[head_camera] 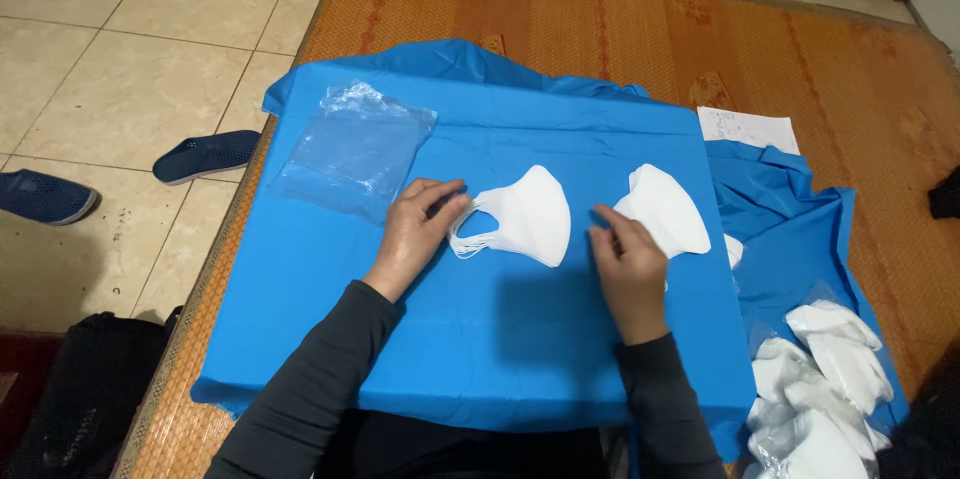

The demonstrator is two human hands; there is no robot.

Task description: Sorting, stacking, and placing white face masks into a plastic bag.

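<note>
While left hand (pixel 415 229) pinches the ear loops of a white mask (pixel 525 219) on the blue cloth (pixel 480 339), right hand (pixel 628 264) pinches a second mask (pixel 665 211).

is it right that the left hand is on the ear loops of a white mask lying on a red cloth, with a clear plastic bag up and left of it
Not quite: the cloth is blue, not red, as the head view shows. The rest stands: the left hand touches the ear loops of the white mask, and the clear plastic bag lies up and left of it.
</note>
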